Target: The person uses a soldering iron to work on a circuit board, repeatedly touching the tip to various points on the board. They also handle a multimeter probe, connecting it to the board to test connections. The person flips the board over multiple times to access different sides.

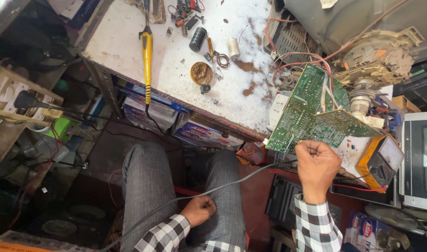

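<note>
Stained white bench [176,70], strewn with parts. Right hand [317,163] clenched on green circuit board [311,114]; left hand [199,209] clenched on grey cable [241,179].

A stained white workbench [129,42] stands over a dark, cluttered floor [106,158].

Head camera looks steeply down, close above workbench [129,42].

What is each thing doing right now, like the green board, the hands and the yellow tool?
Green circuit board: tilted up, wires attached, gripped at its edge.
Right hand: closed on the board's edge.
Left hand: curled, resting on the lap.
Soldering iron: lying flat on the bench.
Multimeter: lying face up.
</note>
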